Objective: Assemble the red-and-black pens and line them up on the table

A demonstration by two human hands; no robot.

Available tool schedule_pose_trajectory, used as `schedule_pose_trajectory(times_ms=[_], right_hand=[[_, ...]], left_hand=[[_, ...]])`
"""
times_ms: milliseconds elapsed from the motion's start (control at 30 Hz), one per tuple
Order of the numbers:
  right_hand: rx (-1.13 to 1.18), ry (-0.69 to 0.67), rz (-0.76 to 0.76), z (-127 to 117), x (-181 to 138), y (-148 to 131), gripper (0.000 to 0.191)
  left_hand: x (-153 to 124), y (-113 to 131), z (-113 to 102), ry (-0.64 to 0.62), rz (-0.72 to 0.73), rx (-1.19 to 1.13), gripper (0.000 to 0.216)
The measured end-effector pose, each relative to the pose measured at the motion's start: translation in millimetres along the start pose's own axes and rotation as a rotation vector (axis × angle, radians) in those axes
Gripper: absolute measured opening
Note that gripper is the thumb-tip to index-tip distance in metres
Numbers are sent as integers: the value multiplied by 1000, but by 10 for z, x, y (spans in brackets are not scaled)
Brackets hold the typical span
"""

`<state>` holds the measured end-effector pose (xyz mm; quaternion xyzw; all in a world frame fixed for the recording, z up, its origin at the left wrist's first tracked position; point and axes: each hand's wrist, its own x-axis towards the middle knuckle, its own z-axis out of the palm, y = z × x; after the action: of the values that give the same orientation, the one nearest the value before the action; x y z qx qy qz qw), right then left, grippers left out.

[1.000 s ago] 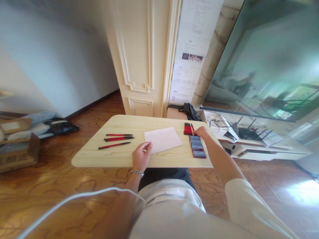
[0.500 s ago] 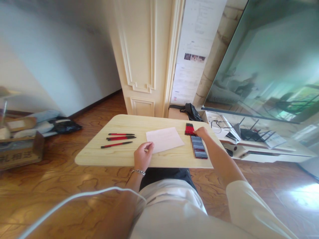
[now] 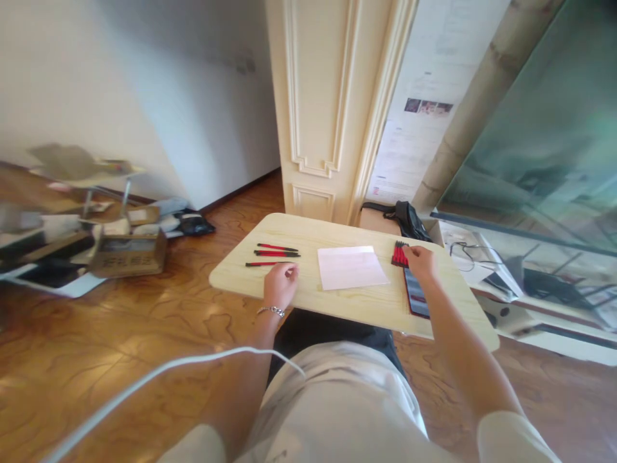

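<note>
My left hand (image 3: 281,285) hovers over the table's near left part with fingers loosely curled and a gap at the thumb, just below the right end of a red and black pen (image 3: 265,263). Two more such pens (image 3: 277,247) lie above it, roughly parallel. My right hand (image 3: 420,262) has thumb and fingers pinched at the right side of a row of upright-lying red and black pens (image 3: 398,254), touching the rightmost one. Below that row, a dark phone (image 3: 417,297) lies partly hidden by my right wrist. A white paper sheet (image 3: 351,268) lies between my hands.
The light wooden table (image 3: 308,228) has rounded corners. A white cable (image 3: 193,366) runs in front of my body. Behind the table are a cream panel (image 3: 321,116) and a black bag (image 3: 409,218). A cardboard box (image 3: 130,257) sits on the floor at left.
My left hand has left the paper and moved left to the loose pens. My right hand stays at the pen row. The view has turned left.
</note>
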<state>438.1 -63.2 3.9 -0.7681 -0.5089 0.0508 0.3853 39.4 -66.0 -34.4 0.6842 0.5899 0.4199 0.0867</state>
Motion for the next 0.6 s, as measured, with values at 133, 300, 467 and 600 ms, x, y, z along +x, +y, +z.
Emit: schedule_pose_trajectory(times_ms=[133, 300, 467, 600], right_hand=[[203, -31, -137, 209, -646, -409, 51], [280, -22, -149, 415, -1120, -612, 51], [324, -3, -105, 499, -1130, -508, 55], [334, 21, -81, 489, -1113, -461, 52]], left_hand=[[224, -361, -299, -1, 5, 253, 24], [442, -606, -505, -106, 52, 443, 24], [508, -666, -490, -194, 39, 432, 20], [547, -649, -487, -258, 35, 381, 18]])
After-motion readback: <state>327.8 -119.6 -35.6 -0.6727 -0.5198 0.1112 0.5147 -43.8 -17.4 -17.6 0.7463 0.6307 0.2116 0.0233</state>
